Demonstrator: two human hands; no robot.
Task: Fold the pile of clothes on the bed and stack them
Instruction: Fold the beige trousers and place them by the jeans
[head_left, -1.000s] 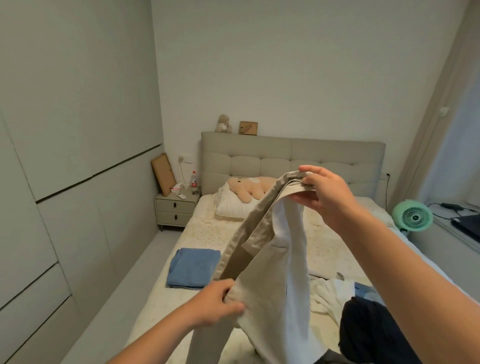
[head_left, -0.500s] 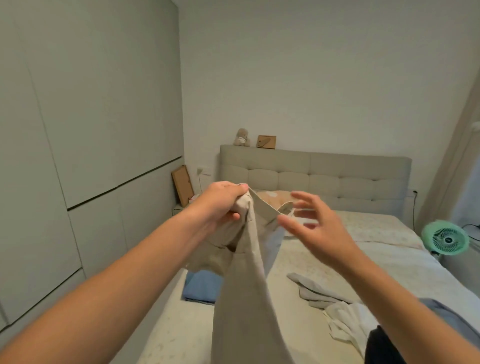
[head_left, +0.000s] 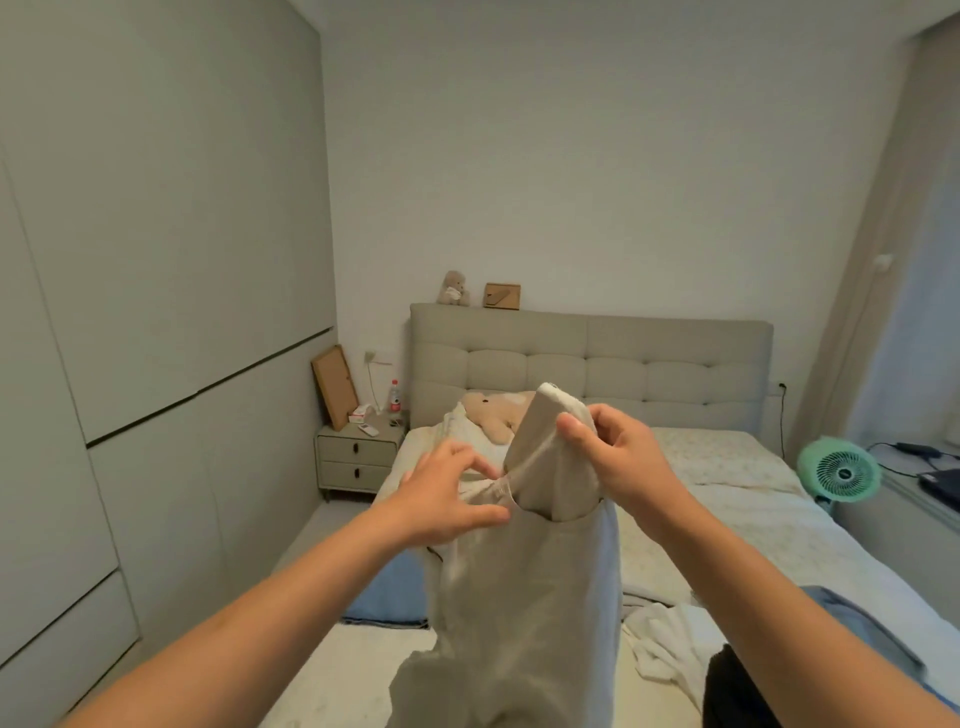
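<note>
While the beige trousers (head_left: 524, 597) hung in the air above the bed (head_left: 727, 499), the right hand (head_left: 618, 457) pinched their upper edge and the left hand (head_left: 447, 493) reached with relaxed, spread fingers. They looked light and limp; both top corners seemed best to hold.

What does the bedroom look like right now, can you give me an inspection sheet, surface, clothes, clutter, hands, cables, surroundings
Surface: bed with pale patterned sheet.
Job's things: beige trousers held up; folded blue garment on the bed's left; unfolded white garment and dark garment at right.
Clutter: teddy bear on the pillow.
Hands: right hand grips the trousers' top; left hand has fingers spread against them.
Cables: one beside the green fan.
Surroundings: nightstand, bottle, wardrobe.
</note>
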